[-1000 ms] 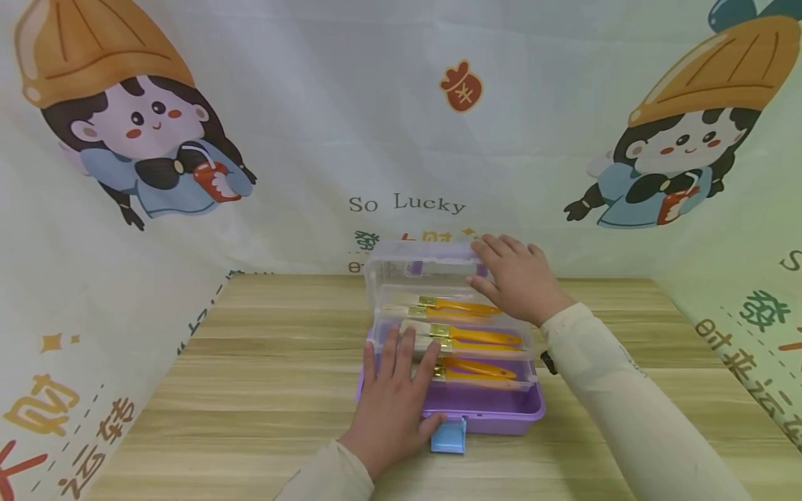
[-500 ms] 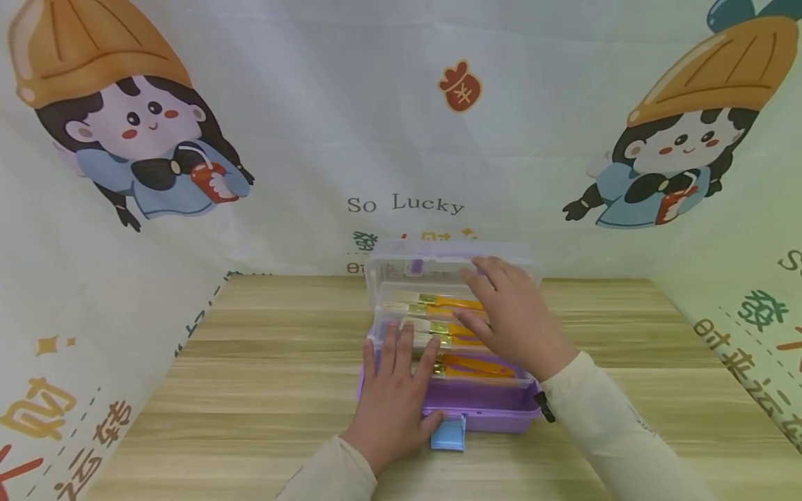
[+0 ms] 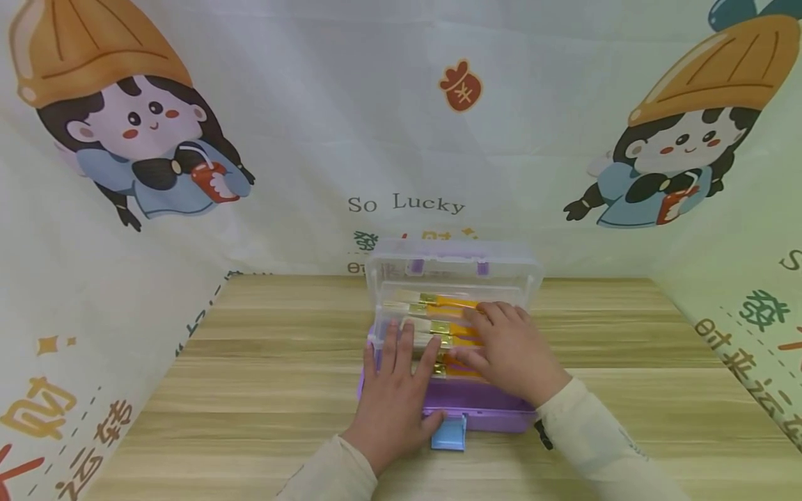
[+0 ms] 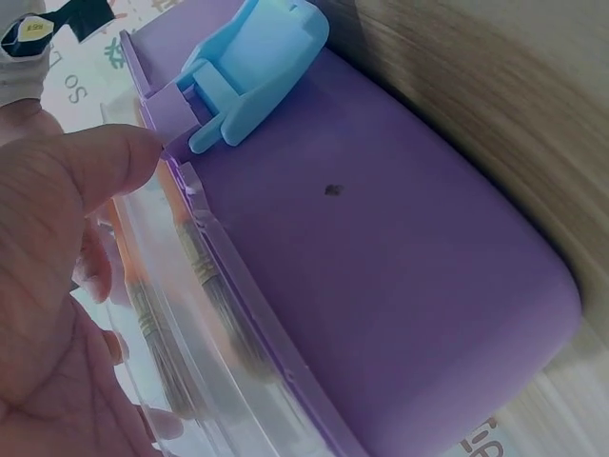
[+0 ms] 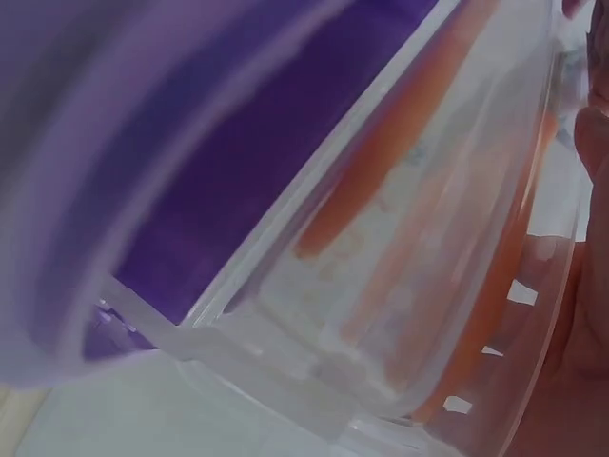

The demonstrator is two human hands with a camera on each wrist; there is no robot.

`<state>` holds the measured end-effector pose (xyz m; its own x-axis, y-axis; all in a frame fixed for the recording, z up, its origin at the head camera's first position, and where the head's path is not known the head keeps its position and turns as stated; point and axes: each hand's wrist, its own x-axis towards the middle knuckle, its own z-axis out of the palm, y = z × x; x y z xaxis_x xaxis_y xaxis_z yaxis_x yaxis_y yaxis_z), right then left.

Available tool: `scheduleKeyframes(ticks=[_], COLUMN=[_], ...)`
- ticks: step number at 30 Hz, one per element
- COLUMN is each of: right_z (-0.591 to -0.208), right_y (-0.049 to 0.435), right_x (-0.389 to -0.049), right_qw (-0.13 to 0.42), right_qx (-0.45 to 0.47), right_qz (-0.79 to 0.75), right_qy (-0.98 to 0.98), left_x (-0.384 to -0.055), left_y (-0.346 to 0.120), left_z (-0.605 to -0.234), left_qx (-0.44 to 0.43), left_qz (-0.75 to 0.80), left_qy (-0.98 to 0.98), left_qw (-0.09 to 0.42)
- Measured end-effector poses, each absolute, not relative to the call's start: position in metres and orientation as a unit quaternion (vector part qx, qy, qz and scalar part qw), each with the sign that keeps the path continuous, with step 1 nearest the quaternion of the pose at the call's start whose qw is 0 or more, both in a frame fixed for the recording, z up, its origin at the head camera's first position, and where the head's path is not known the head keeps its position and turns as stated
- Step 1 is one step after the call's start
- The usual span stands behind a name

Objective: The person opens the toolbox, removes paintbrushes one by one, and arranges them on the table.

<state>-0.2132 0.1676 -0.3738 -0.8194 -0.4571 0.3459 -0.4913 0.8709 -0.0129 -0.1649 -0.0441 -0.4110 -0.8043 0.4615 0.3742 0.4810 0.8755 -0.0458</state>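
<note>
Head view: purple plastic storage box [image 3: 479,422] sits on the wood-grain table [image 3: 282,362], a bit right of center, clear lid [image 3: 514,270] raised at the far side, two purple clips on its far edge. Clear trays [image 5: 266,371] stand stepped over the box, near to far, with flat paintbrushes [image 3: 457,304] lying across them: pale bristles left, gold ferrules, orange handles right. Exact brush count unclear, hands cover some. Blue latch [image 3: 448,434] hangs down on the near wall; left wrist view shows it close up, left thumb tip at the rim just beside it. Left hand [image 3: 391,410]: fingers spread and fairly straight over the left part of the trays, gripping no brush. Right hand [image 3: 516,351]: over the right part, fingers extended and slightly bent across the handles, no grip visible; right wrist view is blurry, shows it against the clear plastic. Hands apart, side by side. Both arms in cream sleeves [image 3: 332,466], black strap [image 3: 542,435] by the right cuff. Behind: white printed cloth [image 3: 313,104], cartoon girl in orange hat at left [image 3: 144,104], similar one at right, red pouch print [image 3: 460,87] between, "So Lucky" lettering [image 3: 407,203] below that.
</note>
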Motion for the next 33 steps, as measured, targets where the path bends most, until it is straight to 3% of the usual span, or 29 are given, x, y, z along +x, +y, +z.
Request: scheduleKeyframes(ticks=[21,33], right_z=[-0.371,-0.364], right_y=[0.171,0.172], right_x=[-0.224,-0.229], right_qw=[0.179,0.144], right_qx=[0.277,0.283], right_qz=[0.065,0.089], right_qy=[-0.942,-0.944], left_x=[-0.169,-0.173], left_y=[-0.044,-0.045], left_z=[-0.405,-0.4], left_qx=[-0.245,-0.252], left_qz=[-0.013,-0.023], left_qy=[-0.956,-0.957], left_qw=[0.162,0.145])
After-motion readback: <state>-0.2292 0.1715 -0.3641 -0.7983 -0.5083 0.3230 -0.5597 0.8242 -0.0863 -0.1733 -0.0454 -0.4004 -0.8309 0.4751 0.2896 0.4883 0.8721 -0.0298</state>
